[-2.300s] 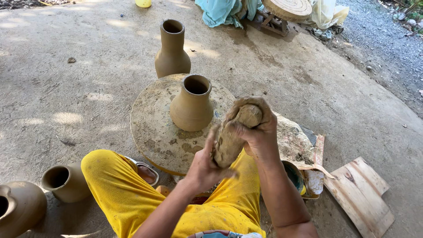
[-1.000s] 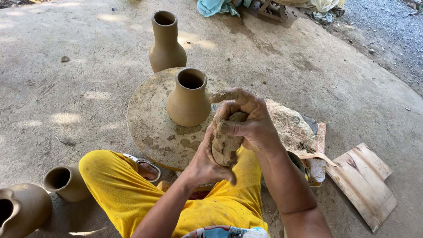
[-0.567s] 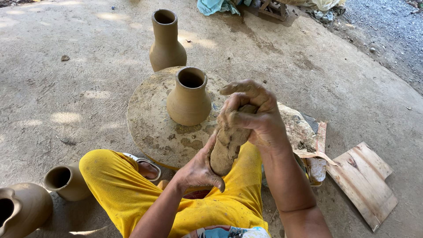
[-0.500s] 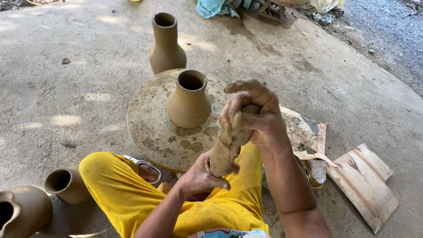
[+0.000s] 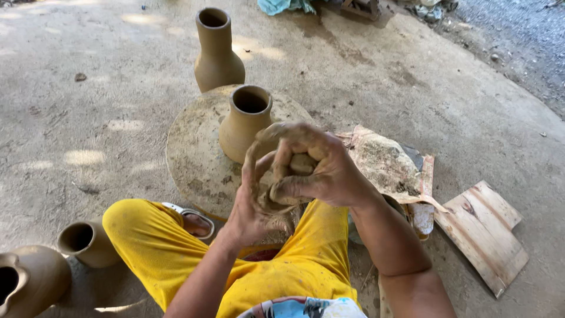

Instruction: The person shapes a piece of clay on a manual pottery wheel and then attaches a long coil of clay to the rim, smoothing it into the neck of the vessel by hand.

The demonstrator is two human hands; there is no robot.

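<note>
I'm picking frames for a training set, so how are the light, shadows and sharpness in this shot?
Head view: soft daylight in open shade, with pale dappled sun patches on the concrete floor; no harsh glare. The clay lump and both hands, left hand and right hand, look slightly smeared; the vase on the round slab is sharp.

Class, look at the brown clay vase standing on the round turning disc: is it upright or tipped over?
Upright. The brown clay vase stands on its base on the round disc, its open mouth facing up.
</note>
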